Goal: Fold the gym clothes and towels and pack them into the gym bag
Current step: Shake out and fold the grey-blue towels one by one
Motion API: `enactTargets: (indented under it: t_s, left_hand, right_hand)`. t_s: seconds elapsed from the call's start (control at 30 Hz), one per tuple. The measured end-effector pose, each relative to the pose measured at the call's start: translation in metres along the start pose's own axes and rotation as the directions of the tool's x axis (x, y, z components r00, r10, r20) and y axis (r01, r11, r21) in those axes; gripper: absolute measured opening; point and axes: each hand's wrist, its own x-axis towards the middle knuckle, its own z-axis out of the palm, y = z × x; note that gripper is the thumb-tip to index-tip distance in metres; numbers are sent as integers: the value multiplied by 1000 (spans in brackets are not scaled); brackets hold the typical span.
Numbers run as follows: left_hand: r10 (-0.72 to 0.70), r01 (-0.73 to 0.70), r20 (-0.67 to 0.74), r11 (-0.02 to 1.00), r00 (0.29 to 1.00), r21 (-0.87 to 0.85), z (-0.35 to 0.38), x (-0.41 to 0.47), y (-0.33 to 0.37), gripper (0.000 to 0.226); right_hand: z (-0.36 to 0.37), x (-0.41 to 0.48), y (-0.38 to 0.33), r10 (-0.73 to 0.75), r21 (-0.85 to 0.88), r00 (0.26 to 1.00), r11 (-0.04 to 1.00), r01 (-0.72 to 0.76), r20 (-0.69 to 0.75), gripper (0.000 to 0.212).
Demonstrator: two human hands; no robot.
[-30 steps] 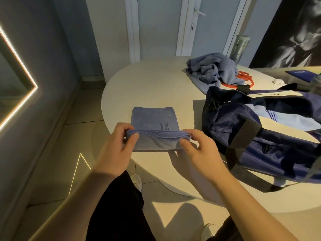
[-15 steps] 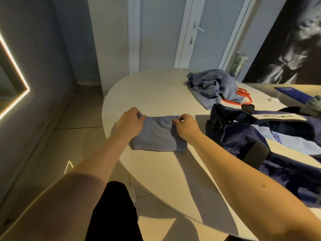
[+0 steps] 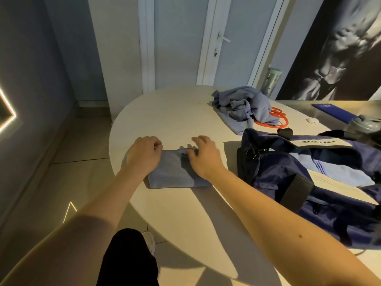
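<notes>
On the tiled floor in front of a white door stands a round, cream table (image 3: 175, 112), and everything lies on its top. Along the right edge sprawls the navy gym bag (image 3: 288, 172), unzipped and slumped open, with a pale blue garment (image 3: 334, 172) lying inside it and a black strap across its near side. Toward the far edge, behind the bag and apart from it, sits a crumpled heap of blue clothes (image 3: 243, 106), not yet folded. Near the left edge, just beside the bag's end, the folded cloth (image 3: 173, 174) lies flat as a small blue rectangle, its near side close to the table's rim. The left hand (image 3: 142, 155) covers the cloth's left part, fingers curled under and thumb tip meeting forefinger at the far left corner, pinching the fabric there. The right hand (image 3: 204, 157) rests palm down on the cloth's right part, its fingers spread and loosely bent, the tips reaching past the far side onto the tabletop, gripping nothing. An orange cord (image 3: 280, 118) loops out from under the heap's right side. At the far right edge a grey-lidded bottle (image 3: 367, 125) shows behind the bag, and a small white object (image 3: 312, 120) lies nearby on the tabletop.
</notes>
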Motion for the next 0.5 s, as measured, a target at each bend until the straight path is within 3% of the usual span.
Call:
enactTargets:
  t_s: [0.07,0.17,0.27,0.43,0.5]
  left_hand:
    - [99,-99,17,995,995,2,-1,-5,4,32]
    - [227,-244,160,965,961,95,3,-14,6,51]
    - [197,-251,274,952,941,177,11,-19,-2,57]
    - [174,-235,269,949,947,212,14,-21,-1,55]
    - [164,-240,282,936,945,259,10,-20,-1,53]
  right_hand:
    - [6,-4,-3,-97,-62,990,993,104,101,50]
    - [14,-9,1,-95,-110,975,987,119,200,50]
    - [19,-14,6,-50,-114,970,990,79,239,54]
    - [14,-14,3,1,-102,959,994,29,283,58]
    - [8,-18,0,33,-110,974,994,-8,226,57]
